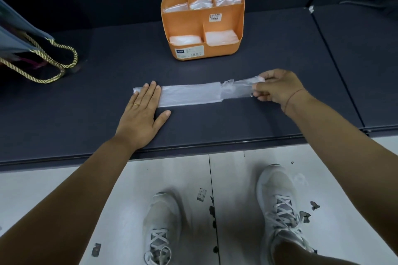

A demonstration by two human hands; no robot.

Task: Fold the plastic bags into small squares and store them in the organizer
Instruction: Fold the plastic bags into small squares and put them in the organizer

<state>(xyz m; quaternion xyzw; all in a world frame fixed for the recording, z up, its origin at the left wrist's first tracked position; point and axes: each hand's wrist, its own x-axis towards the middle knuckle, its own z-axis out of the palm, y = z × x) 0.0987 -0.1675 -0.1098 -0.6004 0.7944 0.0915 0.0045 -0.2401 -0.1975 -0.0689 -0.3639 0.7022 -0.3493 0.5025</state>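
Bag strip (189,94) lies flat on the dark surface (107,66), in front of the organizer (185,21). Our left hand (140,114), fingers straight, pins the strip's left end. Our right hand (277,86) pinches the handle end. We should keep it taut and fold squarely. Organizer compartments already hold folded bags (221,37). Tote (17,36) sits well left of the organizer, likely no obstruction.

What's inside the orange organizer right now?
The orange organizer holds folded clear plastic bags in all five compartments: three at the back, two in front. Its walls hide the lower parts, so how many are in each cannot be told.
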